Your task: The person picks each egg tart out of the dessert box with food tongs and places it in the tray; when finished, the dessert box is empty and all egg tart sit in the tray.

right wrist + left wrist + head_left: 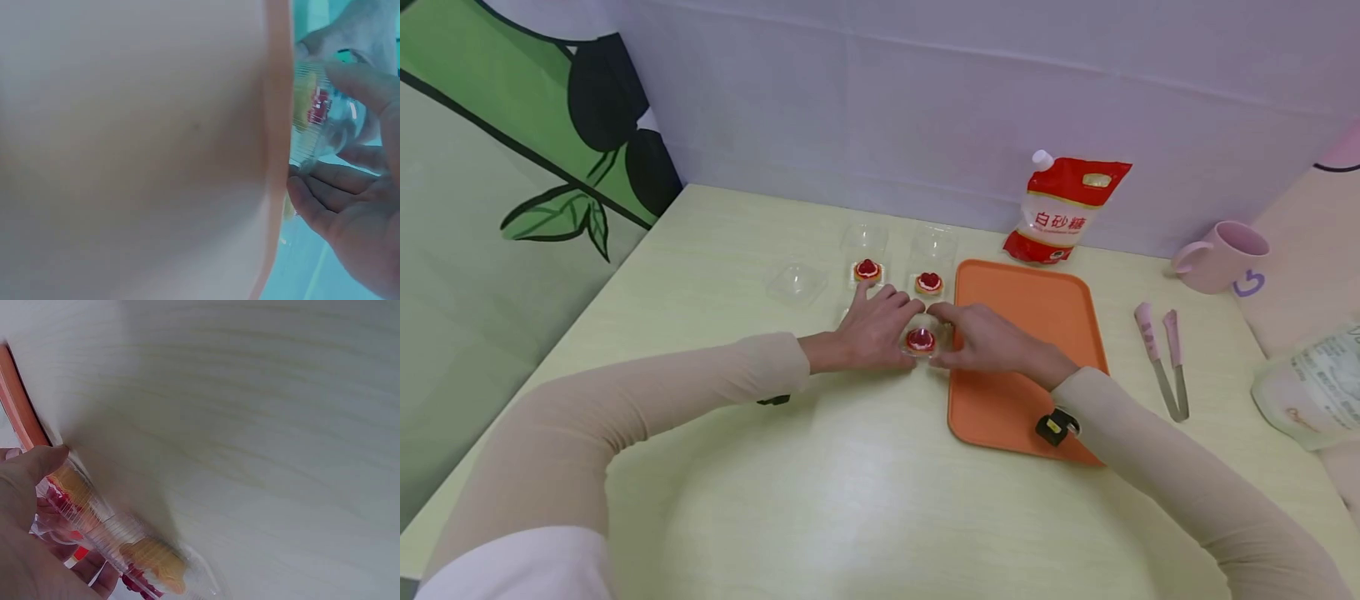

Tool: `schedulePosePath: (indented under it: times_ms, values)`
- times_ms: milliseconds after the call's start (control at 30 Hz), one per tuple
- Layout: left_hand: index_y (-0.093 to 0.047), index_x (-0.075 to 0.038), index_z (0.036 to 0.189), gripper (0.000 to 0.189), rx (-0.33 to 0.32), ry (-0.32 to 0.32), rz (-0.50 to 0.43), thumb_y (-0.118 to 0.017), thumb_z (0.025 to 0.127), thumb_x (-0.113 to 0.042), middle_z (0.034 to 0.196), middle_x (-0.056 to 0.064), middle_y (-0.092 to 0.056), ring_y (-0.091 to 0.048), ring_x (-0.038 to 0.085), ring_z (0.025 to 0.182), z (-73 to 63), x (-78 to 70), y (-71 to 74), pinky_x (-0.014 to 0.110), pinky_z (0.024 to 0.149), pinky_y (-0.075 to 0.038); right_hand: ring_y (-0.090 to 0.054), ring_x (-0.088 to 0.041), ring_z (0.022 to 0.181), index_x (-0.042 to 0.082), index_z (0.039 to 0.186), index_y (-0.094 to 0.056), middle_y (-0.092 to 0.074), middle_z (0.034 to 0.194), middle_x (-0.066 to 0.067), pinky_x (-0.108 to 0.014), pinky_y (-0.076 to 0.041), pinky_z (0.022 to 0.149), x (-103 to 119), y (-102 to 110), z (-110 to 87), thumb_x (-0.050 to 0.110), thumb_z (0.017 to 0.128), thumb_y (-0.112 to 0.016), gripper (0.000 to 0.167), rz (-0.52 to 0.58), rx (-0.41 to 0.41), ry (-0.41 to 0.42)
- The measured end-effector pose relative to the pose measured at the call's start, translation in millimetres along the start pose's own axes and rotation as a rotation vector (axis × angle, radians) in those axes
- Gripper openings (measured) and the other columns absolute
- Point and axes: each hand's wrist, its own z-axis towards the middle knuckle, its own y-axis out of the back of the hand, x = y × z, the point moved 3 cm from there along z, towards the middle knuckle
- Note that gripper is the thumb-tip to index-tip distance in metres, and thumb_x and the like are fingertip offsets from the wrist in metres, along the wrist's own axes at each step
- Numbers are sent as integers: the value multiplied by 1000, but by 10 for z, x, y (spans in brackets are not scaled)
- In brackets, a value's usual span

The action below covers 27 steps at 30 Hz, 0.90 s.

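Note:
A small tart with a red heart-shaped top (pixel 921 340) sits inside a clear plastic box (pixel 351 115) with its domed lid over it. My left hand (pixel 880 329) holds the box from the left, thumb at its near edge and fingers across the far side. From the right, my right hand (pixel 985 337) grips the same box, thumb near and fingers behind. Beside it in the left wrist view lies another boxed tart (pixel 156 565), mostly hidden under my left hand in the head view. Behind my hands, two more tarts (pixel 867 269) sit in boxes with raised lids (pixel 934 243).
An orange tray (pixel 1022 408) lies under my right forearm. A clear plastic dome (pixel 796 283) lies to the left. Along the back and right are a red and white sugar pouch (pixel 1060 212), a pink mug (pixel 1221 257), two pink-handled knives (pixel 1167 375) and a pale bag (pixel 1315 392).

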Motion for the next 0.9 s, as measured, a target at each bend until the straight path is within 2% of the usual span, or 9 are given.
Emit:
schedulePosePath:
  times_ms: [100, 167, 233, 533, 700, 900]
  values:
    - [-55, -19, 134, 72, 10, 7, -2, -81, 74, -48, 119, 2, -62, -51, 23, 116, -10, -1, 7, 61, 115, -19, -61, -23, 103, 10, 143, -50, -67, 124, -6, -37, -56, 84, -16, 25, 16, 37, 82, -82, 74, 60, 6, -10]
    - [-55, -20, 134, 73, 14, 11, -9, -82, 73, -48, 118, 2, -62, -50, 22, 116, -15, -2, 7, 61, 114, -20, -60, -26, 116, 10, 142, -50, -63, 135, -9, -42, -55, 95, -35, 36, 27, 36, 81, -83, 74, 111, 17, -18]
    - [-55, -20, 134, 74, 12, 12, -10, -82, 72, -49, 116, 2, -61, -50, 22, 115, -17, -3, 3, 61, 114, -20, -58, -28, 124, 9, 141, -49, -60, 138, -10, -45, -52, 101, -54, 42, 36, 34, 81, -84, 74, 152, 24, -18]
    - [-39, -27, 148, 94, 21, -1, 21, -83, 70, -56, 112, 2, -57, -47, 22, 114, -35, -16, -2, 59, 112, -21, -54, -29, 126, 6, 136, -47, -58, 133, -11, -47, -48, 106, -175, 75, 10, 22, 82, -83, 67, 340, 22, -15]
    - [-36, -26, 151, 97, 38, 8, 22, -82, 71, -58, 119, 2, -58, -47, 23, 118, -29, -18, 2, 59, 113, -21, -53, -31, 129, 7, 136, -48, -57, 134, -11, -49, -46, 108, -264, 132, -57, 22, 82, -83, 66, 351, 2, -50]
    - [-40, -24, 150, 95, 69, 16, 9, -82, 72, -57, 128, 2, -58, -45, 24, 124, -11, -9, 9, 60, 113, -21, -51, -33, 130, 4, 134, -45, -56, 133, -13, -52, -45, 108, -348, 209, -162, 20, 83, -81, 64, 368, 6, -40]
